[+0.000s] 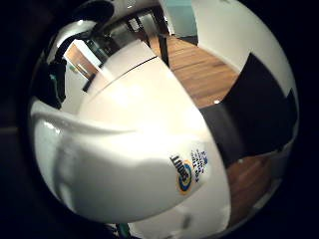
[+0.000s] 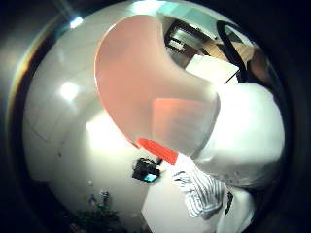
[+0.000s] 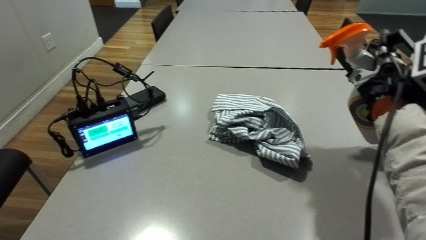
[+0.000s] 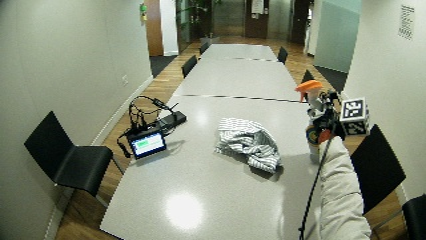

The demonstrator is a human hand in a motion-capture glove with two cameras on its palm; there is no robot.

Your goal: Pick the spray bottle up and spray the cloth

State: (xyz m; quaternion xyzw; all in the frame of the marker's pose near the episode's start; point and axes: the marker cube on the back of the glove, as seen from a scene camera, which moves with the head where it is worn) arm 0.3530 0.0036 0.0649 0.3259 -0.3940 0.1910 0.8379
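Aloft, right hand (image 3: pixel 381 75) around spray bottle (image 3: pixel 356 47)

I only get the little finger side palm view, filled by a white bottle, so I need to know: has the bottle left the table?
Observer: Yes. In the outside view the right hand holds the spray bottle lifted above the table.
Operator: Where does the nozzle point?
Observer: The orange trigger head faces across the table, toward the side where the cloth lies.
Operator: Where is the cloth?
Observer: The striped cloth lies crumpled on the table, apart from the bottle and lower than it.
Operator: Anything else nearby?
Observer: A small screen device with cables stands beyond the cloth.
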